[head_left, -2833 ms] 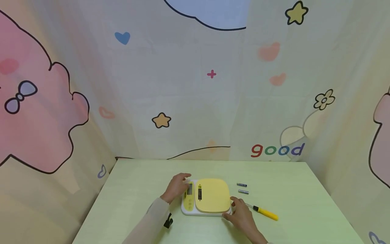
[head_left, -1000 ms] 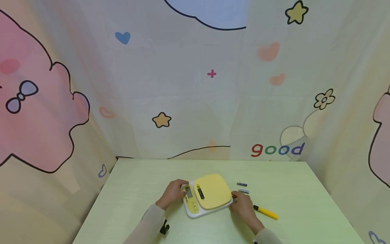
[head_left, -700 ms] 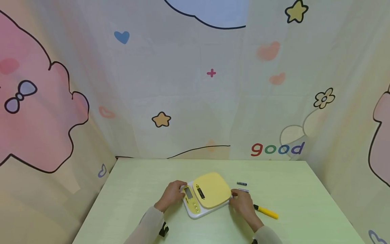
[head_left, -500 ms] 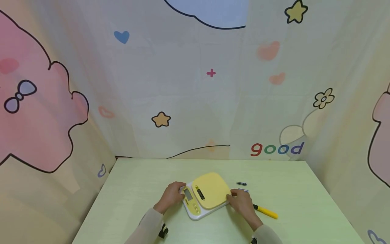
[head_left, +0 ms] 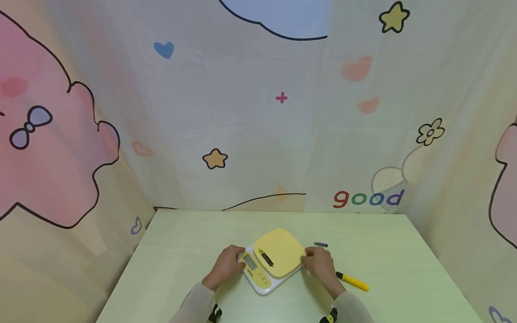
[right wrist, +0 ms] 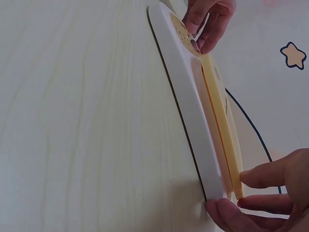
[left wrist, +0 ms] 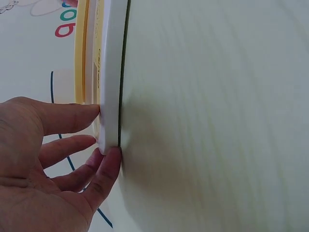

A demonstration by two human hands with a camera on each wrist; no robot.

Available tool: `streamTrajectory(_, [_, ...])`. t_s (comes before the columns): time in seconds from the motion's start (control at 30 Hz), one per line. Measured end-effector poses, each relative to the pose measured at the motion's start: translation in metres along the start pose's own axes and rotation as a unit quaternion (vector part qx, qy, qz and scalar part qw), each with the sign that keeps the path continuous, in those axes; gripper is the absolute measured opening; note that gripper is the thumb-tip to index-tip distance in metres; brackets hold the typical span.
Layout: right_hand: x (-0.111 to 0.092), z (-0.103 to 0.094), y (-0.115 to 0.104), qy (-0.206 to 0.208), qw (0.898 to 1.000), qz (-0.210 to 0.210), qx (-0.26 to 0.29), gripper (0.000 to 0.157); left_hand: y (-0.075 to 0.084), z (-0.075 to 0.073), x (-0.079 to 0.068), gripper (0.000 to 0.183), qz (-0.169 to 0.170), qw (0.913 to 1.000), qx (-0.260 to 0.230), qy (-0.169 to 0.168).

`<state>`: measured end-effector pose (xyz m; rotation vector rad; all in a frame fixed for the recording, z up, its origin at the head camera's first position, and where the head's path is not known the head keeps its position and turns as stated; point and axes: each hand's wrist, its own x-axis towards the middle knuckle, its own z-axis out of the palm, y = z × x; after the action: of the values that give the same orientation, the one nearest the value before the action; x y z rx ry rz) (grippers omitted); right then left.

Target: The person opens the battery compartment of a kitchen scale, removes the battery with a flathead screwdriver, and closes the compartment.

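Observation:
A kitchen scale (head_left: 278, 252) with a yellow platform and white base lies turned at an angle on the table, between both hands. Its small grey display (head_left: 250, 262) faces up on the left part. My left hand (head_left: 227, 265) pinches the left corner; in the left wrist view, the thumb (left wrist: 72, 118) lies on the upper edge and fingertips touch the base's side. My right hand (head_left: 321, 267) grips the opposite corner. In the right wrist view, its thumb (right wrist: 263, 175) meets the yellow platform (right wrist: 227, 133) and fingers reach the lower edge of the base.
Beyond the right hand lies a small battery (head_left: 321, 244). A screwdriver (head_left: 353, 281) with a yellow handle rests to the right, its shaft hidden by the hand. A printed curtain (head_left: 258, 134) hangs behind the pale table (head_left: 181, 242).
The scale has turned counterclockwise, its right end swinging away and its near left corner coming closer. The right hand moved with it and now covers the second battery.

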<state>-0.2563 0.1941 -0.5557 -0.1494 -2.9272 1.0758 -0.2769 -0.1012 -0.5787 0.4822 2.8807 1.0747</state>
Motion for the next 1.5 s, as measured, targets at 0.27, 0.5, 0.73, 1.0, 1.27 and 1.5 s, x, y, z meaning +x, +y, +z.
streamTrajectory(0.27, [0.011, 0.002, 0.0, -0.01, 1.0, -0.005, 0.016, 0.03, 0.002, 0.0, -0.011, 0.022, 0.021, 0.9998, -0.006, 0.005])
streamTrajectory(0.5, [0.023, 0.003, -0.005, 0.004, 1.0, -0.007, 0.019, 0.01, 0.001, 0.001, -0.02, 0.046, -0.007, 0.9984, -0.054, -0.017])
streamTrajectory(0.73, [0.03, 0.003, -0.008, 0.008, 1.0, -0.003, 0.024, 0.02, 0.003, 0.006, -0.025, 0.035, 0.019, 0.9995, -0.025, -0.004])
streamTrajectory(1.0, [0.045, 0.006, -0.01, 0.004, 1.0, -0.003, 0.009, 0.032, 0.011, 0.011, -0.03, 0.02, 0.019, 0.9998, 0.002, 0.007])
streamTrajectory(1.27, [0.05, 0.006, -0.013, 0.007, 1.0, -0.027, 0.011, 0.029, 0.013, 0.015, -0.033, 0.024, 0.019, 0.9993, -0.033, -0.001])
streamTrajectory(1.5, [0.058, 0.008, -0.007, -0.002, 0.999, -0.034, 0.025, 0.028, 0.018, 0.018, -0.039, 0.024, 0.026, 0.9981, -0.057, -0.002])
